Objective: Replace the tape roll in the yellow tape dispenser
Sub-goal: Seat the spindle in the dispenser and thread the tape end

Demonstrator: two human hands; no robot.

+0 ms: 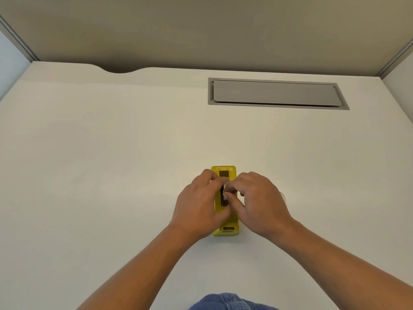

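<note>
The yellow tape dispenser [226, 170] stands lengthwise on the white desk [111, 164], with a dark slot open along its top. My left hand [199, 209] wraps around its left side and holds it. My right hand [259, 204] comes in from the right, its thumb and fingertips pinched on a small white piece of the tape roll [225, 196] in the slot. My fingers hide most of that piece. A faint clear rounded object [283, 196] peeks out on the desk behind my right hand, and I cannot tell what it is.
A grey cable hatch [274, 93] with its lid down is set into the desk at the back right. Partition walls border the desk at the back and on both sides. Blue denim shows at the bottom edge.
</note>
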